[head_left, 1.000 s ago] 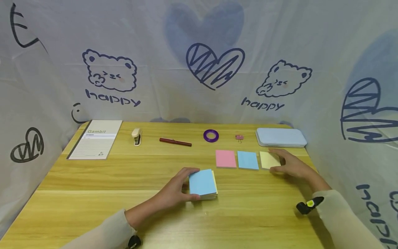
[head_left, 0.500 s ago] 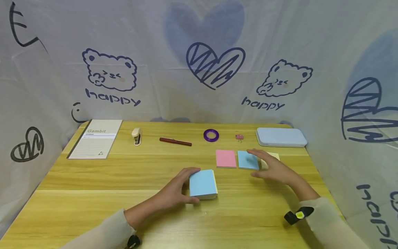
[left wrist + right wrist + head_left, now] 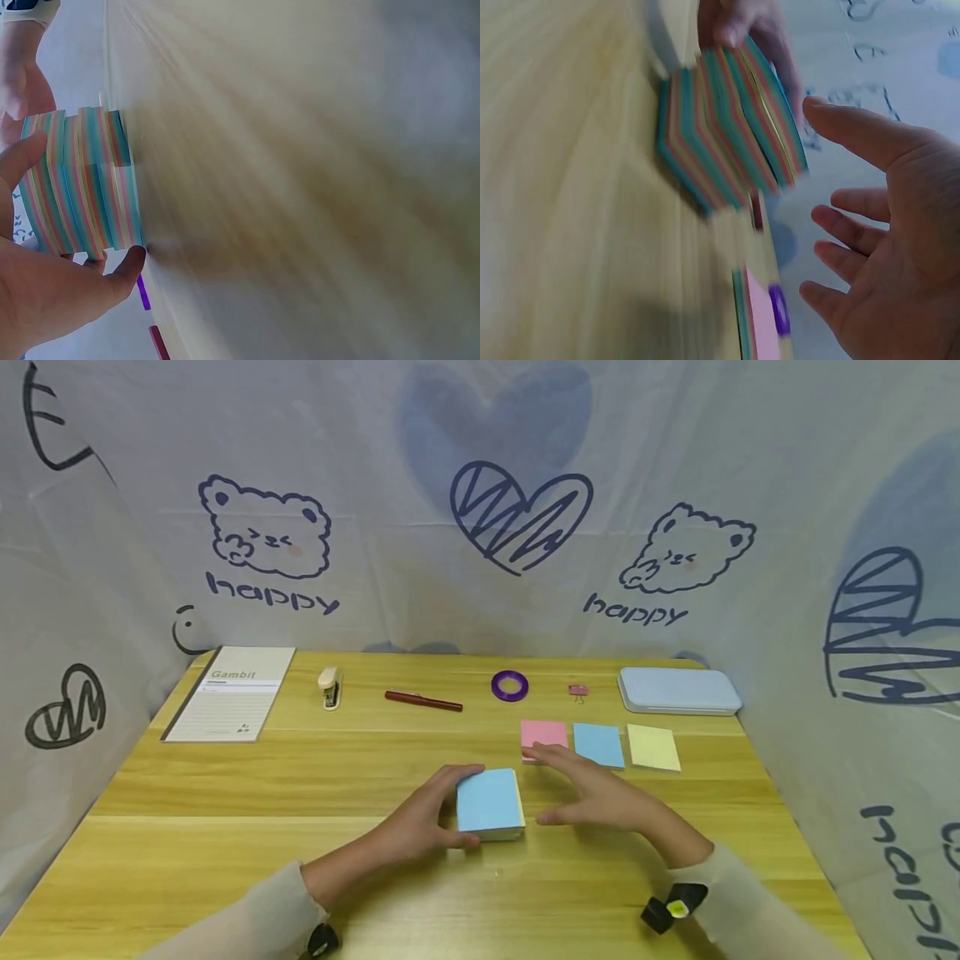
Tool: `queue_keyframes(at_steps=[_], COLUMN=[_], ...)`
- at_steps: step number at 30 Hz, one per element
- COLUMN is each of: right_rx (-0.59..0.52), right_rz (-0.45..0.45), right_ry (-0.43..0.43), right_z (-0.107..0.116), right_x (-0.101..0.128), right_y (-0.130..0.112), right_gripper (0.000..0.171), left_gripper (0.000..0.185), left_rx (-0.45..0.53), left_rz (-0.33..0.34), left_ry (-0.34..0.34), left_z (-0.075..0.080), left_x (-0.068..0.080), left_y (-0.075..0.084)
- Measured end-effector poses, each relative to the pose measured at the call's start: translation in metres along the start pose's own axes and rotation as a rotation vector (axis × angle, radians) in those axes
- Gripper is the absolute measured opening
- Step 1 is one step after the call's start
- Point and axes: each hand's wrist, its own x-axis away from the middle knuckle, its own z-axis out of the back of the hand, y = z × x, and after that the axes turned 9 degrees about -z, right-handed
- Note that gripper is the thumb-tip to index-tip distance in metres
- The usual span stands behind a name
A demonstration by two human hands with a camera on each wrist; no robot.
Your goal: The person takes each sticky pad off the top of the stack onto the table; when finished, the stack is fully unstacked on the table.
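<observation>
A thick stack of coloured note sheets (image 3: 489, 802), blue on top, sits mid-table; its striped edges show in the left wrist view (image 3: 79, 180) and the right wrist view (image 3: 727, 139). My left hand (image 3: 427, 814) grips the stack's left side, fingers and thumb curled round it. My right hand (image 3: 592, 793) hovers just right of the stack, fingers spread and straight, holding nothing. Behind it lie three separate piles in a row: pink (image 3: 542, 732), blue (image 3: 598, 745) and yellow (image 3: 653, 747).
Along the back of the wooden table (image 3: 225, 827) lie a notebook (image 3: 232, 693), a small stapler (image 3: 329, 687), a dark red pen (image 3: 422, 701), a purple tape ring (image 3: 509, 686), a pink clip (image 3: 577, 691) and a pale blue case (image 3: 678, 690). Printed fabric walls enclose three sides.
My right hand has left the yellow pile and swept left across the blue and pink piles to beside the stack. The left hand and the stack stay put.
</observation>
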Motion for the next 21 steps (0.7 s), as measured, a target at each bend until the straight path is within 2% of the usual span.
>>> queue_keyframes(at_steps=[8, 21], right_rx=[0.006, 0.047], right_rz=[0.037, 0.041], right_ry=[-0.036, 0.014], right_z=[-0.025, -0.035], right_x=[-0.016, -0.016], right_y=[-0.028, -0.033], right_gripper=[0.096, 0.09], left_gripper=[0.089, 0.089], left_rx=[-0.013, 0.002], left_rz=[-0.011, -0.012], left_ry=[-0.018, -0.019], left_z=[0.001, 0.001], left_x=[-0.001, 0.0], left_y=[0.0, 0.0])
